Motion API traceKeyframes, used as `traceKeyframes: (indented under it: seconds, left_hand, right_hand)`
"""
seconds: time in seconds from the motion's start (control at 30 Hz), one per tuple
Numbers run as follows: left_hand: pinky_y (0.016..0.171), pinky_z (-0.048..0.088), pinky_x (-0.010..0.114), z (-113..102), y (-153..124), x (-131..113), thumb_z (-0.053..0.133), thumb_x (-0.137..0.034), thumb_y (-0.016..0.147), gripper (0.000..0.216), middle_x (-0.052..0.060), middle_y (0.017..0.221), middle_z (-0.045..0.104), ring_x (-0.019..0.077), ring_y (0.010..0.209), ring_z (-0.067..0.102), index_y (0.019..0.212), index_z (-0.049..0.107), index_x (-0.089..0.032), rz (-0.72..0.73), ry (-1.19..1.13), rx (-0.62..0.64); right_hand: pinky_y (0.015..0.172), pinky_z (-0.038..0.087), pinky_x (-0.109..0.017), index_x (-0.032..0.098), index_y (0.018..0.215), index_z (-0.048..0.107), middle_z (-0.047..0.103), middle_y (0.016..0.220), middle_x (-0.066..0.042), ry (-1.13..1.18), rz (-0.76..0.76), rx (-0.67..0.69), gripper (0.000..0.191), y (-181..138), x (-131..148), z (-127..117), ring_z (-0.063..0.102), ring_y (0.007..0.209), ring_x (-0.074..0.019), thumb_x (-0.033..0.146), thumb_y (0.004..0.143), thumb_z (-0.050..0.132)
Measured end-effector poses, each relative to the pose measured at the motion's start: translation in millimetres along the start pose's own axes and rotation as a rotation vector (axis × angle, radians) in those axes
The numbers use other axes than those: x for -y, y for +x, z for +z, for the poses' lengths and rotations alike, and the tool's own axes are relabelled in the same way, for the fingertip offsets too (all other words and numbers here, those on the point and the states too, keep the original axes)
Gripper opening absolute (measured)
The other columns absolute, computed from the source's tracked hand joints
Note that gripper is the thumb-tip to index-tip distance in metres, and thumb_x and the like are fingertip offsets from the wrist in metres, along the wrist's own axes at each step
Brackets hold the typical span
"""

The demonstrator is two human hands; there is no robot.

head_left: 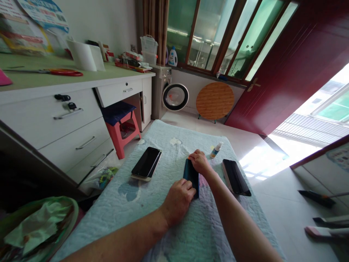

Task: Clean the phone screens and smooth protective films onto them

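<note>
Blue phone on quilted cloth: your left hand grips its near end, your right hand its far end.

On the cloth, a second phone lies left of the middle phone, a third phone right. Behind the middle phone, rightward, stands the bottle; farther back, leftward, the washer.

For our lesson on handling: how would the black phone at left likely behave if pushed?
The black phone would probably slide rather than roll, being flat. It looks stiff, with straight edges. Its glossy screen suggests fragility if dropped.
</note>
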State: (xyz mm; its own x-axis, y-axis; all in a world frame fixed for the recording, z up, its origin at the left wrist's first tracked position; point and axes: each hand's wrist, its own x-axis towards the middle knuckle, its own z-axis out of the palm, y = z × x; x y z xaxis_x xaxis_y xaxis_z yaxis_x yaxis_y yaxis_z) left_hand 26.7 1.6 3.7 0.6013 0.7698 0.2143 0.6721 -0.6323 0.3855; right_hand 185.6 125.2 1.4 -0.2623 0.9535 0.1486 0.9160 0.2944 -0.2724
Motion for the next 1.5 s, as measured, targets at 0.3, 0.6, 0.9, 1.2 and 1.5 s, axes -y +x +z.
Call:
traceKeyframes:
  seconds: [0.3,0.6,0.9,1.2,1.5]
  left_hand:
    - [0.078,0.048,0.033,1.6,-0.6,1.2,0.059,-0.017,0.089,0.005,0.002,0.092,0.062,0.0208,0.092,0.055,0.087,0.063,-0.02,0.014,0.041,0.004]
    - [0.073,0.049,0.032,4.0,2.8,2.5,0.054,-0.018,0.093,0.012,0.002,0.094,0.064,0.021,0.091,0.056,0.096,0.065,-0.02,0.046,0.077,0.022]
    - [0.076,0.049,0.032,1.9,0.4,-1.8,0.053,-0.017,0.092,0.012,0.004,0.093,0.062,0.0209,0.092,0.055,0.09,0.064,-0.02,0.021,0.08,0.032]
    - [0.077,0.048,0.031,7.2,-0.9,1.8,0.051,-0.017,0.093,0.013,0.002,0.092,0.061,0.02,0.091,0.054,0.09,0.063,-0.021,0.029,0.074,0.01]
    - [0.077,0.048,0.031,4.0,-1.0,1.1,0.051,-0.017,0.094,0.015,0.003,0.093,0.062,0.0201,0.093,0.054,0.093,0.065,-0.021,0.037,0.056,0.009]
  right_hand:
    - [0.085,0.033,-0.028,0.019,0.089,0.075,0.06,0.089,-0.008,-0.058,0.108,-0.033,0.025,-15.0,-7.4,-5.2,0.051,0.086,-0.0183,0.022,0.092,0.05]
    - [0.084,0.035,-0.027,0.019,0.093,0.073,0.061,0.095,-0.009,-0.046,0.08,0.018,0.024,3.8,18.4,7.5,0.051,0.092,-0.0199,0.022,0.092,0.049]
    - [0.084,0.035,-0.026,0.02,0.094,0.074,0.061,0.09,-0.008,-0.005,0.14,-0.032,0.027,-17.0,-2.6,-0.7,0.054,0.086,-0.017,0.022,0.093,0.047]
    - [0.075,0.039,-0.021,0.018,0.09,0.077,0.068,0.085,-0.006,0.117,0.349,-0.133,0.026,-25.3,-6.7,1.1,0.059,0.081,-0.0145,0.018,0.088,0.051]
    - [0.073,0.043,-0.023,0.02,0.097,0.074,0.073,0.088,-0.006,0.177,0.392,-0.113,0.024,-53.5,8.9,-8.7,0.065,0.079,-0.0164,0.022,0.087,0.052]
